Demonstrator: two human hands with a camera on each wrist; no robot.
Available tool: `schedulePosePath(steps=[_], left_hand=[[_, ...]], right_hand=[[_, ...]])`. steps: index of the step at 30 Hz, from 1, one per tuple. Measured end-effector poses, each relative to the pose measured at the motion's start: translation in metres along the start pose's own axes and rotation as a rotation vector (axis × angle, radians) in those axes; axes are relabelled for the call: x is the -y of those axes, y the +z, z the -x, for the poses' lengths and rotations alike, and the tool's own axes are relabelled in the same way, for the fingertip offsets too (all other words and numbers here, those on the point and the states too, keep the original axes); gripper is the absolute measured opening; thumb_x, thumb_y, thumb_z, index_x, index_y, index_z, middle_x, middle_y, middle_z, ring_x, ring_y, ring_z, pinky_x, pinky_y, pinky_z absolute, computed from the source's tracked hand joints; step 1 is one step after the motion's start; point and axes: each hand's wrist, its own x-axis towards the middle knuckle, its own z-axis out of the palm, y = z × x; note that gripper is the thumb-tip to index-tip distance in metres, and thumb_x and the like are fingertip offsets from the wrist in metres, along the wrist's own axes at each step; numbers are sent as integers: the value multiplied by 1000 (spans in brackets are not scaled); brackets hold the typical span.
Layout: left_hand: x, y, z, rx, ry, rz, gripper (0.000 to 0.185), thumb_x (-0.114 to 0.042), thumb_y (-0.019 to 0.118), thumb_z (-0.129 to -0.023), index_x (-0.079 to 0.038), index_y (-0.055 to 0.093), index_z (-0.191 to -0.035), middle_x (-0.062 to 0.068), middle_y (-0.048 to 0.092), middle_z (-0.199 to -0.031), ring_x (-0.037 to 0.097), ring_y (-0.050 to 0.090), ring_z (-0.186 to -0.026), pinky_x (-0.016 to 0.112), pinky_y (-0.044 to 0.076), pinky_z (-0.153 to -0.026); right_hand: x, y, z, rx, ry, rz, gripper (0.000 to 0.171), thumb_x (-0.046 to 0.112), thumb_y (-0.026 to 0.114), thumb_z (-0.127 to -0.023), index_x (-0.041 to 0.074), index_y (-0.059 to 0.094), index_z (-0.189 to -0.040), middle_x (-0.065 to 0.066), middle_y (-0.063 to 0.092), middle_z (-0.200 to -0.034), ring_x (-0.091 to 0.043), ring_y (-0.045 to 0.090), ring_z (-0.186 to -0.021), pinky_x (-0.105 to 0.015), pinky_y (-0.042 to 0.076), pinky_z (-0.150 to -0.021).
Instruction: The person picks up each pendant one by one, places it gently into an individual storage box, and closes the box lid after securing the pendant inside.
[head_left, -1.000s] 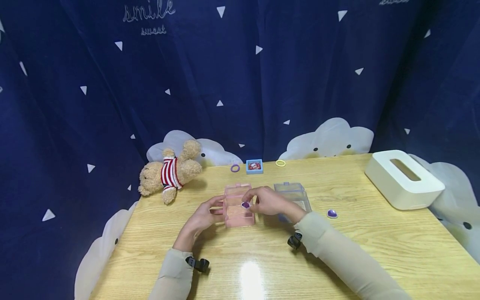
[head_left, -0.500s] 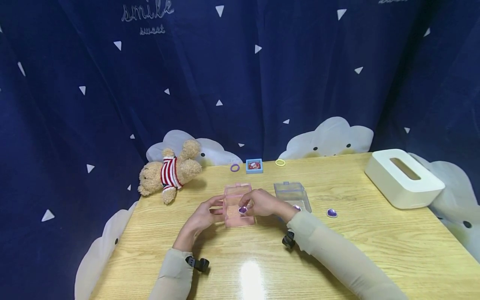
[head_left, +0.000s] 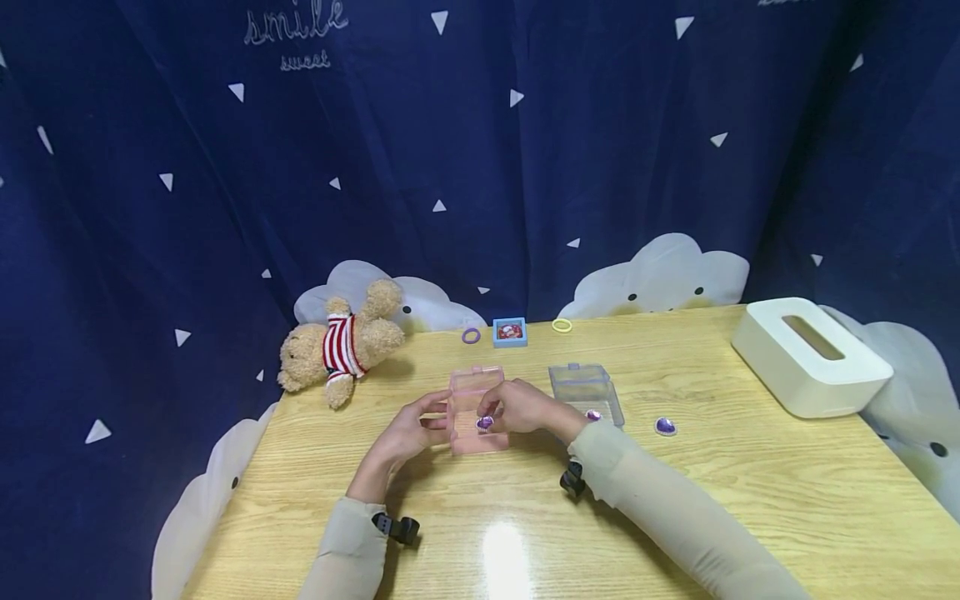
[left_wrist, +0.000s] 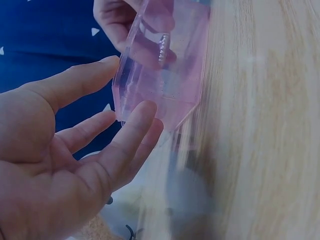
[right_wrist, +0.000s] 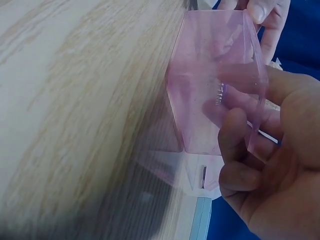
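Note:
A pink see-through box [head_left: 480, 445] stands with its lid up. My left hand [head_left: 402, 432] touches its left side; in the left wrist view the thumb lies at the rim, the fairly straight fingers [left_wrist: 127, 135] against the wall. My right hand [head_left: 523, 406] reaches over the right wall and pinches a purple gem [head_left: 484, 423] inside the box. The gem's beaded edge [right_wrist: 220, 93] shows through the pink wall in the right wrist view. A bluish see-through box [head_left: 581, 385], lid up, stands beyond my right wrist with another purple gem [head_left: 593, 415] in it.
A third purple gem [head_left: 665, 427] lies right of the bluish box. Along the back are a purple ring [head_left: 471, 336], a small blue-framed picture [head_left: 510, 332] and a yellow ring [head_left: 562, 325]. A teddy bear [head_left: 343, 345] lies left; a white tissue box [head_left: 847, 392] stands right.
My right hand has lowered the purple gem further into the pink box and slightly left. The gem in the bluish box has come into sight. My left hand has stayed at the pink box.

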Motion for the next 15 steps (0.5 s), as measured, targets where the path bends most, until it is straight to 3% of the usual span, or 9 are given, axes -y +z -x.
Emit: schedulePosePath(steps=[15], left_hand=[[-2, 0, 1, 13, 7, 22, 77, 12, 67, -85, 1, 33, -153, 36, 41, -142, 51, 52, -128, 34, 58, -95]], right_hand=[[-2, -1, 0, -11, 29, -42, 27, 17, 82, -78, 11, 75, -103, 3, 76, -94, -10, 70, -86, -29, 56, -81]])
